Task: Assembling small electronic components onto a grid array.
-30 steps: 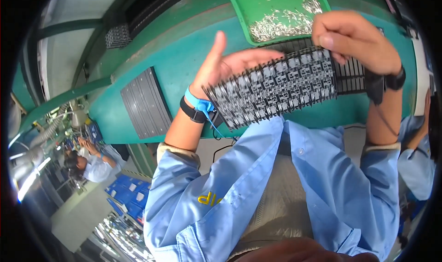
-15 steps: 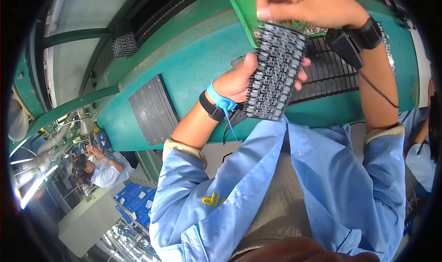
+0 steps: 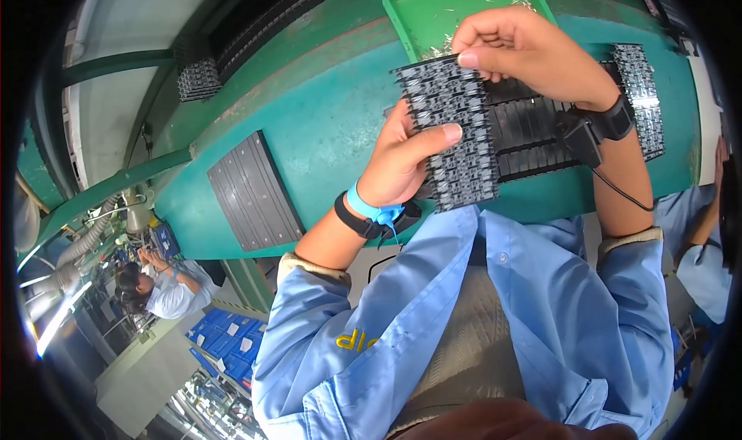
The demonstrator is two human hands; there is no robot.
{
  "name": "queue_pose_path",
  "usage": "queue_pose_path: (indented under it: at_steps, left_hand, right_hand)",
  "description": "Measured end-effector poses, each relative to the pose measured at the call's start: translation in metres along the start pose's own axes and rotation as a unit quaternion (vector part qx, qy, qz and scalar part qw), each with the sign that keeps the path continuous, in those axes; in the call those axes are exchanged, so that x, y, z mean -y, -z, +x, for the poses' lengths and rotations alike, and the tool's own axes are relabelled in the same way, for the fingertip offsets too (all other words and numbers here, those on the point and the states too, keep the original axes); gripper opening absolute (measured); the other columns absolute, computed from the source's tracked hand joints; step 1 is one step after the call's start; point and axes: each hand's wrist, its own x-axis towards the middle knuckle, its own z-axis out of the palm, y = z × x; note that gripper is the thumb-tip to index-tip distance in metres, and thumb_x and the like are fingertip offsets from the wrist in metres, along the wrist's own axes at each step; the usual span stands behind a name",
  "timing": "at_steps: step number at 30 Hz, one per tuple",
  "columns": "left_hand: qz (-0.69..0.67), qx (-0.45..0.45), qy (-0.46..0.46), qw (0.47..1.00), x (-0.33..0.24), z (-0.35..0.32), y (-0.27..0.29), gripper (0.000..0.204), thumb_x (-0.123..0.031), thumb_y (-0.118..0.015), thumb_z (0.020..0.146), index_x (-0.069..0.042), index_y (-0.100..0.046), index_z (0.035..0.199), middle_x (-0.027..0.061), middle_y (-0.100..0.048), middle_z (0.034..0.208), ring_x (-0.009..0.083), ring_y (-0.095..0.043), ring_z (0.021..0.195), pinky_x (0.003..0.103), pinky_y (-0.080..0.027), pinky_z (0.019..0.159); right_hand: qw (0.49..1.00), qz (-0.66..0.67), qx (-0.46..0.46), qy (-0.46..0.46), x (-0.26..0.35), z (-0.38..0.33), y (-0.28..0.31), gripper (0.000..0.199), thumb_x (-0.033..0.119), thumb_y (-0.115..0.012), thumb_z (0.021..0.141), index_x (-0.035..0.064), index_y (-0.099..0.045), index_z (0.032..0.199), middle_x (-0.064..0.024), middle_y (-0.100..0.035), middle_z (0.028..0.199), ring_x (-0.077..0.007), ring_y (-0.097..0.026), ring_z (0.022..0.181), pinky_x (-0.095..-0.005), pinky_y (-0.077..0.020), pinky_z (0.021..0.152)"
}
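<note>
My left hand [image 3: 402, 158] grips a long black slotted tray [image 3: 456, 150] with rows of small silvery metal pieces, its thumb lying across the front face. The tray is tilted over the front edge of the green workbench. At its upper right corner, my right hand [image 3: 510, 54] is closed, with the thumb over the top edge and the fingers curled behind and beside it. Whether a small piece also sits in that pinch cannot be made out. Just beyond stands a green bin [image 3: 433, 15] with loose thin metal pieces.
Dark ribbed trays [image 3: 533, 135] lie behind my hands. Another filled tray [image 3: 640, 100] is at the right. A grey grooved plate [image 3: 255, 193] rests on the green bench [image 3: 332, 108] to the left. A black cord hangs from my right wrist device. A person [image 3: 166, 282] works far left.
The tray has turned to lean the other way and faces me more fully. My left thumb has come onto its face. My right hand has moved down to the tray's top corner.
</note>
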Motion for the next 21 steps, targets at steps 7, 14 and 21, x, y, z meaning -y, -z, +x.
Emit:
queue_pose_path:
  at_steps: [7,14,21]
  left_hand:
    - [-0.030,-0.116,-0.015,0.993,0.009,-0.005,-0.007,0.029,-0.001,-0.062,0.098,-0.002,-0.059,0.127,0.0059,-0.071,0.117,0.0146,-0.067,0.105,0.035,-0.056,0.094]
    - [-0.007,-0.121,-0.018,0.992,0.013,-0.011,0.002,0.031,-0.001,-0.062,0.098,-0.003,-0.057,0.129,0.0052,-0.069,0.118,0.0145,-0.067,0.106,0.034,-0.056,0.093]
    - [0.031,-0.139,-0.064,0.988,0.016,-0.009,0.004,0.042,0.001,-0.061,0.098,-0.004,-0.048,0.138,0.0057,-0.066,0.123,0.0138,-0.065,0.108,0.033,-0.055,0.094]
  right_hand:
    - [0.986,-0.132,-0.090,-0.047,-0.001,0.005,0.010,0.012,0.014,-0.071,0.097,0.0019,-0.068,0.098,0.0002,-0.063,0.080,-0.0070,-0.058,0.073,-0.0251,-0.0463,0.065]
    - [0.878,-0.456,-0.142,0.035,-0.050,0.006,0.019,0.014,0.006,-0.073,0.085,-0.0007,-0.061,0.087,-0.0111,-0.062,0.076,-0.0262,-0.064,0.074,-0.0384,-0.0492,0.066]
    - [0.835,-0.515,-0.172,0.090,-0.055,0.007,0.012,0.015,0.006,-0.071,0.086,-0.0001,-0.057,0.085,-0.0152,-0.063,0.084,-0.0358,-0.064,0.083,-0.0452,-0.0499,0.073]
